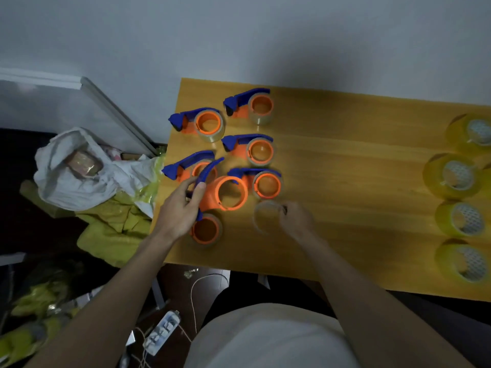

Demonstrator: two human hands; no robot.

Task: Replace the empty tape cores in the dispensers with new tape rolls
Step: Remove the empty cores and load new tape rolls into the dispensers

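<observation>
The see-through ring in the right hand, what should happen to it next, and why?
Probably set the empty core aside. The right hand pinches it free, while the left hand holds the dispenser, whose orange hub looks bare; new tape rolls wait at the right.

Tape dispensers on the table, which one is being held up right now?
The dispenser gripped by the left hand, tilted with its orange drum bare; the others sit flat on the table.

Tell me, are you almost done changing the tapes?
Not yet. The left hand holds an orange and blue plastic dispenser with a bare hub, while the right hand pinches a clear empty tape core just off it. All four yellow new tape rolls wait untouched at the right edge. Other dispensers look unchanged.
</observation>
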